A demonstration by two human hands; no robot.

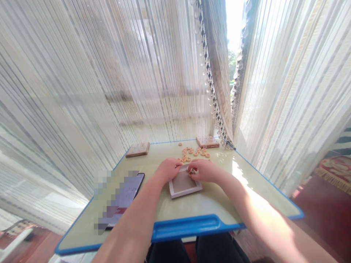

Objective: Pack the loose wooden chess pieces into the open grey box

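A shallow white open box (184,182) with a greyish-brown bottom lies on the pale table in front of me. My left hand (169,170) is closed on its far left rim, fingertips bent over the edge. Over the box's far right corner, my right hand (203,170) pinches one or more small round game pieces (192,171); the fingers partly hide them. Just beyond both hands, several round wooden game pieces (195,153) with reddish markings are scattered on the tabletop. One lone disc (180,144) sits farther back.
Flat patterned boxes lie at the back left (138,149) and back right (207,141) of the table (219,199). A tablet (124,201), partly pixelated, rests to the left. A blue tray edge (186,227) runs along the front. String curtains (164,73) hang behind.
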